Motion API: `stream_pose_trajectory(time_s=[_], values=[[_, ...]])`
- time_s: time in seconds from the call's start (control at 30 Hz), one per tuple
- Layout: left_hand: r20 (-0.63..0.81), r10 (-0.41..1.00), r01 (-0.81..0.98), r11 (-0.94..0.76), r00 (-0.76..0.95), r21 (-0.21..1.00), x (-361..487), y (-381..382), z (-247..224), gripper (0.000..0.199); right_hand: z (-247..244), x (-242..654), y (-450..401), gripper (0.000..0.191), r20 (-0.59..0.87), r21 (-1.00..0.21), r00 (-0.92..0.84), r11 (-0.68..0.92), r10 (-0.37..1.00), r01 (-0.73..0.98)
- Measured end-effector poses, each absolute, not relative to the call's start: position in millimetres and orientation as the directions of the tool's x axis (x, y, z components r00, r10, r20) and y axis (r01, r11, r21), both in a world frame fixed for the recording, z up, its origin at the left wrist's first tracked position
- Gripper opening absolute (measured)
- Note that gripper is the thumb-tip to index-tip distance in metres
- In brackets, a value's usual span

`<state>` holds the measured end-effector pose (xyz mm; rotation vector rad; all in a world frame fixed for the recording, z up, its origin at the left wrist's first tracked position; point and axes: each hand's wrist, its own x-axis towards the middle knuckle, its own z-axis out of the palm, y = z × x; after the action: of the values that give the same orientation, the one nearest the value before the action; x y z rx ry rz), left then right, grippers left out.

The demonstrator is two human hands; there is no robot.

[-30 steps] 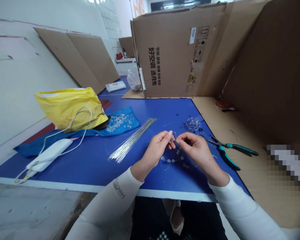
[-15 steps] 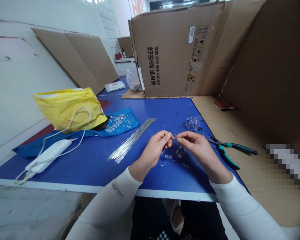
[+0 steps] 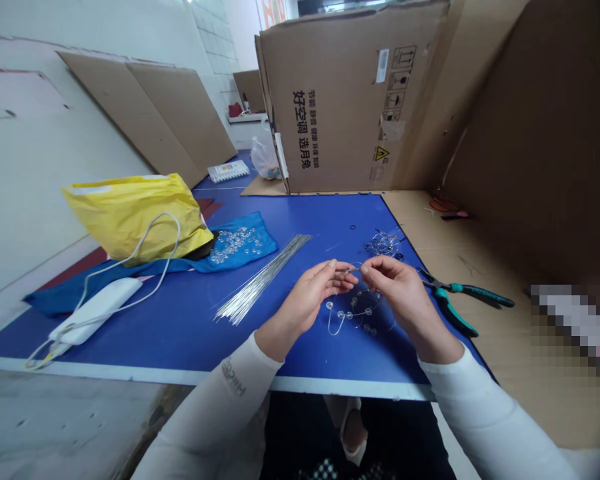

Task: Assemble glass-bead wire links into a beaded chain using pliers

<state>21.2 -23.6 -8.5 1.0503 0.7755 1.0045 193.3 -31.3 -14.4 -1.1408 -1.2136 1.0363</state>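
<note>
A thin silver wire strung with clear round beads (image 3: 349, 315) hangs in loops beneath my hands, just over the blue tabletop. My right hand (image 3: 397, 287) pinches the wire's upper part between thumb and forefinger. My left hand (image 3: 314, 288) holds the same beaded wire at its fingertips, thumb on top and the other fingers loosely stretched. A short bit of wire shows between the two hands. Left of them lies a bundle of straight silver wires (image 3: 265, 280). Pliers with green and black handles (image 3: 453, 293) rest to the right of my right hand.
Loose clear beads (image 3: 237, 243) lie on a blue cloth (image 3: 265, 233) beside a yellow bag (image 3: 140, 217). A white power strip (image 3: 97, 310) with its cord sits at the left. Beaded wire pieces (image 3: 384, 243) lie behind my right hand. A large cardboard box (image 3: 350, 133) stands at the back.
My right hand has shifted slightly right, away from the left. The left fingers have loosened and straightened. The beaded loops below have swung and changed shape.
</note>
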Motion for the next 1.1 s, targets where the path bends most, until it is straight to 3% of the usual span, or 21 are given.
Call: stream_pose_trajectory(time_s=[0.23,0.43,0.83,1.1], values=[[-0.058,0.927,-0.213,0.146,0.371,0.966,18.8,-22.2,-8.7,0.027,-13.0,195.3,-29.6,0.019,0.141,-0.99,0.12,0.143,0.983,-0.008],[0.016,0.953,-0.038,-0.005,0.303,0.999,20.8,-21.4,-5.6,0.017,-14.1,195.5,-31.6,0.023,0.151,-0.989,0.09,0.151,0.984,0.014],[0.037,0.933,-0.023,-0.03,0.357,0.999,22.6,-23.6,-6.4,0.012,-15.9,192.5,-34.0,0.025,0.139,-0.99,0.013,0.138,0.99,0.027],[0.062,0.928,0.102,-0.107,0.368,0.989,20.8,-24.2,-7.5,0.016,-13.9,191.7,-35.5,0.022,0.21,-0.971,0.012,0.207,0.978,0.117]])
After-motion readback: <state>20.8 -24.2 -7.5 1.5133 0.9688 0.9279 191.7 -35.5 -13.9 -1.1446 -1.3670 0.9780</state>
